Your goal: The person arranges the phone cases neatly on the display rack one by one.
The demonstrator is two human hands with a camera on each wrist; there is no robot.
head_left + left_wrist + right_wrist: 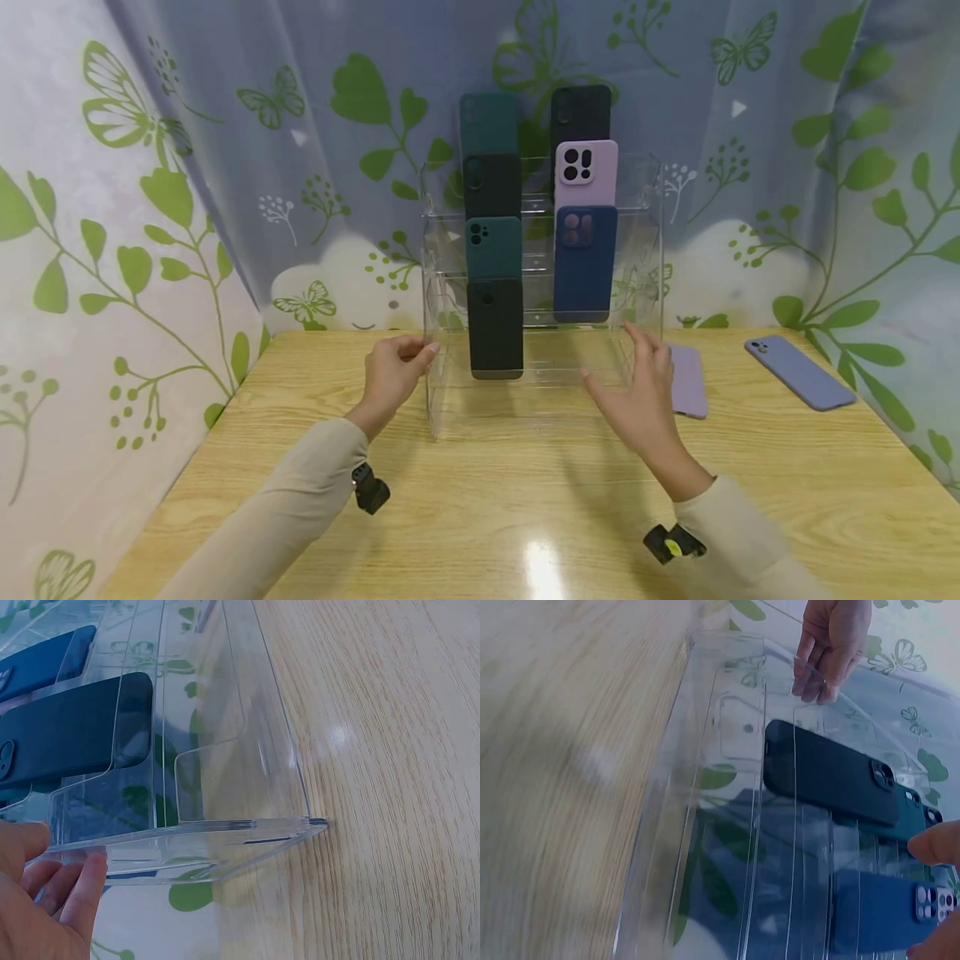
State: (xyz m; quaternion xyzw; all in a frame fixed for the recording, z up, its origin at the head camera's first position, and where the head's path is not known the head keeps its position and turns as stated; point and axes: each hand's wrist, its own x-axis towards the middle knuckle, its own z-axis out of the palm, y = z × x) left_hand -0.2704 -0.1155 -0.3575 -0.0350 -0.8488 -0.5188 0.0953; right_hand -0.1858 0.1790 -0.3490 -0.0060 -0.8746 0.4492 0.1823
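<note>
A clear acrylic tiered stand (pixel 555 377) stands on the table and holds phone cases in two columns. My left hand (pixel 396 367) grips the edge of its left side panel, thumb and fingers at the panel in the left wrist view. The left column has black and teal cases, with a black case (pixel 496 329) at the front. On the right, a blue case (pixel 585 267) stands before a pale pink case (pixel 600 179) and a black case (pixel 581 112). My right hand (pixel 641 400), fingers spread and holding nothing, is near the stand's lower right, below the blue case.
A lilac case (pixel 688 382) lies on the table (pixel 480 517) behind my right hand. Farther right lies a periwinkle case (pixel 799 372). A curtain (pixel 330 208) with leaves and butterflies hangs close behind the stand.
</note>
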